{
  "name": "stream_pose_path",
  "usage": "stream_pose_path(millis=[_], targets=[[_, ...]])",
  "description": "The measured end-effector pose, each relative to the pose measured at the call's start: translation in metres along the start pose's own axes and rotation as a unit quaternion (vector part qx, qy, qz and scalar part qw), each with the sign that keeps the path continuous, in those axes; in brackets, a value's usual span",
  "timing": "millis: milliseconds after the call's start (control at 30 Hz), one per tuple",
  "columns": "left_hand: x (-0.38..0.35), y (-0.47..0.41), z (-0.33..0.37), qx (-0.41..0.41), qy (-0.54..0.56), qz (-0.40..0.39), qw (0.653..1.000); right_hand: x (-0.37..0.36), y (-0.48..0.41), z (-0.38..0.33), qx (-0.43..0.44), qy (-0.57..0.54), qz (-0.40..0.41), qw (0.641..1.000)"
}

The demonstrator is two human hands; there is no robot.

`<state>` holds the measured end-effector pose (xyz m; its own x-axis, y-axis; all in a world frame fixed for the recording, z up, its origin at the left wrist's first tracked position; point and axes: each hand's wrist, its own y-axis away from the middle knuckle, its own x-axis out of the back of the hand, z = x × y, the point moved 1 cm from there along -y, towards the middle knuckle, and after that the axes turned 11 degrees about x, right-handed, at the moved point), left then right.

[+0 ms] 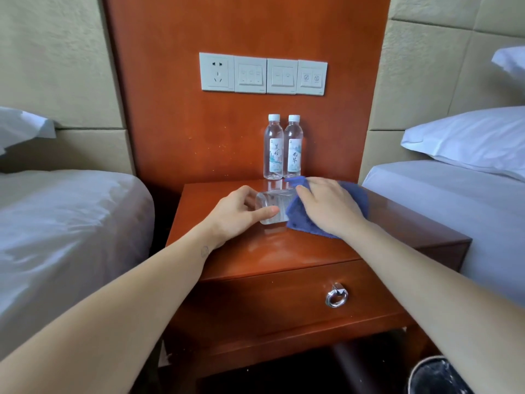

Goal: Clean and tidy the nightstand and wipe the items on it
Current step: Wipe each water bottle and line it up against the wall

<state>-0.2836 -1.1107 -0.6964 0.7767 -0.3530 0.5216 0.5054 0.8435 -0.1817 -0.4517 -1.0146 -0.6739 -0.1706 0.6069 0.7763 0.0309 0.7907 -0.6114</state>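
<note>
While a clear glass [272,207] is held on its side over the middle of the nightstand worktop [284,251], its right end is covered by a blue cloth [298,220]. The glass is clasped by the left grip [238,213], with the thumb in front and the fingers curled behind, and the cloth is pressed round the other end by the right grip [329,206], its fingers bent over the fabric. Whether the glass touches the wood cannot be told; a reflection is seen just beneath it. At the back of the worktop, against the wooden wall panel [176,123], two capped water bottles are stood upright, side by side and touching. The label of the left bottle [273,149] is printed with the characters 美好, that of the right bottle [293,149] with 无界; the smaller print cannot be read. Above them a row of white wall plates [262,73] is mounted: one socket, two sets of switches and a plate with two round icons that cannot be made out. A chrome ring pull [336,294] is fixed to the drawer front.
</note>
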Motion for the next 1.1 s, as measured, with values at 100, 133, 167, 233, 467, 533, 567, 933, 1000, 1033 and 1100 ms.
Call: stream_pose_path(millis=[100,133,167,233,467,533,567,933,1000,1033,1100], targets=[[0.001,0.003,0.001,-0.020,0.022,0.002,1.000,-0.013,-0.001,-0.038,0.096,0.043,0.003,0.994],[0.001,0.004,0.000,-0.021,0.022,0.003,1.000,-0.013,0.001,-0.036,0.098,0.039,0.003,0.994],[0.002,0.004,0.001,-0.024,0.023,0.000,0.999,-0.010,0.002,-0.025,0.081,0.033,0.003,0.996],[0.001,0.005,0.002,-0.029,0.033,-0.012,0.999,0.003,0.007,0.014,-0.017,0.024,-0.013,0.999],[0.002,0.004,0.001,-0.053,0.034,-0.016,0.998,-0.018,-0.004,-0.035,0.057,0.033,-0.015,0.998],[0.004,0.003,0.000,-0.049,0.033,-0.008,0.998,-0.020,0.000,-0.053,0.098,0.016,-0.007,0.995],[0.004,0.003,-0.001,-0.045,0.033,-0.008,0.998,-0.016,0.000,-0.043,0.086,0.008,-0.004,0.996],[0.003,0.006,0.002,-0.091,0.040,-0.023,0.995,-0.012,-0.003,-0.025,0.052,0.023,0.011,0.998],[0.003,0.005,0.001,-0.093,0.043,-0.027,0.994,-0.012,-0.001,-0.022,0.078,0.009,0.013,0.997],[0.003,0.004,0.000,-0.086,0.037,-0.028,0.995,-0.009,-0.001,-0.004,0.048,0.012,0.004,0.999],[0.002,0.003,0.000,-0.076,0.032,-0.030,0.996,-0.002,0.003,0.039,-0.053,0.019,-0.032,0.998]])
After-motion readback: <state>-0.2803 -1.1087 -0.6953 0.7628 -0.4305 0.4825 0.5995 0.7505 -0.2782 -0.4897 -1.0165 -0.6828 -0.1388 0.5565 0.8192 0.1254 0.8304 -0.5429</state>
